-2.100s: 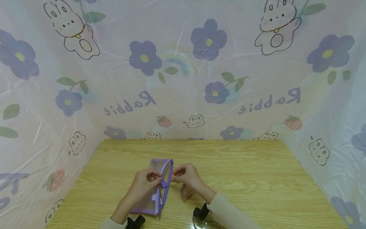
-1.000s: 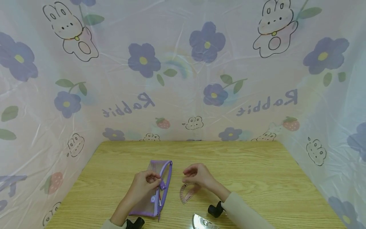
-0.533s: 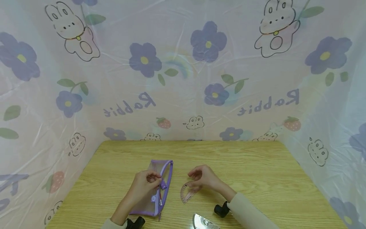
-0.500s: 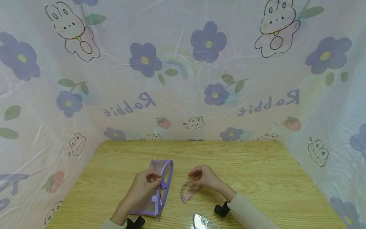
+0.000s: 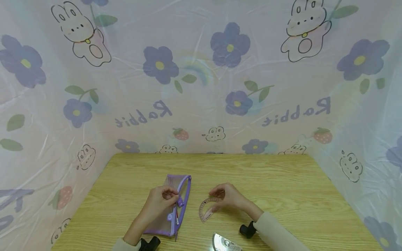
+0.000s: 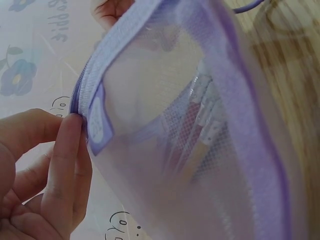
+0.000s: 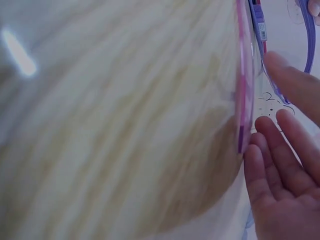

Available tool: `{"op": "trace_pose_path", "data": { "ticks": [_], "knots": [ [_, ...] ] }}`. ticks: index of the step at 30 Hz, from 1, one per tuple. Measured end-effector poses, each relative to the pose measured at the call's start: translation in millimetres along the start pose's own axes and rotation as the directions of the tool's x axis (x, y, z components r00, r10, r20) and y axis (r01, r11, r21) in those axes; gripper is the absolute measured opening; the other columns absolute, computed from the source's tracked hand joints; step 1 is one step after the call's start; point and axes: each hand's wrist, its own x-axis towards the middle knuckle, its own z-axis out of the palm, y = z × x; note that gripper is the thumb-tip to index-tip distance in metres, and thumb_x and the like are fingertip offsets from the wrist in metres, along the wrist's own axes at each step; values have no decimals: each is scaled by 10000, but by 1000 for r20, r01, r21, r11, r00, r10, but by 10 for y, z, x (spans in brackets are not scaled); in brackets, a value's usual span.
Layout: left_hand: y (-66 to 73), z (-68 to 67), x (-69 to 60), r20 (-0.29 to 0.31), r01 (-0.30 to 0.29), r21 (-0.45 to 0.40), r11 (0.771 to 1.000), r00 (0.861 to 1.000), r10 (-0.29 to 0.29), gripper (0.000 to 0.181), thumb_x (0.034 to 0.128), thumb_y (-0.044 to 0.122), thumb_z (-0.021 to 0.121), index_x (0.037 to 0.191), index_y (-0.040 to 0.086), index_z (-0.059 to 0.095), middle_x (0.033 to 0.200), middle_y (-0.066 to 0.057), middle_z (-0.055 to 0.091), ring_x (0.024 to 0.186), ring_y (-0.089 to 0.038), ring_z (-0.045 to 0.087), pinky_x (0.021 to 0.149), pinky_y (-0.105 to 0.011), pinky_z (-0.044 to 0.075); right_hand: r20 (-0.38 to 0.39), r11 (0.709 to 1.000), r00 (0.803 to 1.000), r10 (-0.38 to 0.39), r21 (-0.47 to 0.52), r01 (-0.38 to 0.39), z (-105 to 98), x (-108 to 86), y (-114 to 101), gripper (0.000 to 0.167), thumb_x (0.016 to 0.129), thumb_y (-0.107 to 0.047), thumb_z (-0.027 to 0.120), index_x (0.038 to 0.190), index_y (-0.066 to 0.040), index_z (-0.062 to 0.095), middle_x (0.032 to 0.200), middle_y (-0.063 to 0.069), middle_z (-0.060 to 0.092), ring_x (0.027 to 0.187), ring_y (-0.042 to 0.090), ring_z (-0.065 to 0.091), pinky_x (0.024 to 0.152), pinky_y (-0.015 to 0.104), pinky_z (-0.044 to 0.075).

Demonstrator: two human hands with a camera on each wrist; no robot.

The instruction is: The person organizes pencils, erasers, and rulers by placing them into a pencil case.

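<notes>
My left hand [image 5: 160, 200] pinches the zipped upper edge of a purple mesh pencil case [image 5: 158, 223], whose mouth gapes to the right. In the left wrist view, several pencils [image 6: 202, 120] with pale ends show inside the pencil case [image 6: 270, 165]. To the right lies a small clear protractor [image 5: 205, 209] with a pinkish tint. My right hand [image 5: 230, 198] is at the protractor's right side, its fingers loosely bent over it. In the right wrist view the right hand [image 7: 285, 175] has its thumb and fingers spread apart; whether they touch the protractor is unclear.
A shiny, clear fan-shaped piece [image 5: 224, 243] lies at the table's front edge, partly out of frame. The wooden table [image 5: 267, 177] is closed in by a printed curtain [image 5: 194, 115] at the back and sides. Each wrist carries a black camera mount [image 5: 247, 230].
The right hand has moved away from the pencil case's mouth, rightward to the protractor, uncovering more of the protractor and the fan-shaped piece. The left hand keeps its pinch in the same place.
</notes>
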Motion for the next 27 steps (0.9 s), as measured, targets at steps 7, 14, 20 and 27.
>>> {"op": "trace_pose_path", "data": {
  "ticks": [7, 14, 20, 27],
  "knots": [
    [2, 3, -4, 9, -5, -16, 1000, 1000, 5, 65, 892, 32, 736, 933, -10, 707, 801, -52, 684, 658, -170, 664, 587, -257, 579, 37, 1000, 999, -19, -11, 19, -11, -29, 43, 451, 720, -83, 903, 1122, -19, 708, 1104, 63, 686, 980, 230, 631, 857, 301, 557],
    [-5, 9, -6, 7, -7, -5, 1000, 1000, 7, 63, 888, 32, 739, 930, -5, 711, 794, -31, 684, 664, -195, 670, 591, -246, 575, 60, 999, 998, -34, 4, 33, 0, -40, 69, 486, 708, -74, 906, 1146, -34, 698, 1117, 42, 669, 1002, 208, 623, 889, 290, 546],
    [-2, 12, -6, 3, 7, -4, 1000, 1000, -7, 67, 887, 45, 744, 930, 4, 714, 797, -28, 683, 664, -177, 664, 594, -249, 576, 69, 997, 995, -76, 36, 74, 16, -38, 94, 503, 708, -56, 903, 1159, -14, 685, 1130, 71, 665, 1019, 249, 621, 905, 322, 541],
    [5, 16, -2, -6, 5, 13, 1000, 1000, -5, 55, 883, 36, 745, 923, 11, 717, 794, -8, 678, 671, -143, 650, 613, -243, 573, 72, 996, 994, -77, 49, 74, 26, -50, 80, 480, 717, -41, 894, 1149, -16, 688, 1133, 74, 664, 1021, 261, 623, 904, 333, 543]
  ]
}}
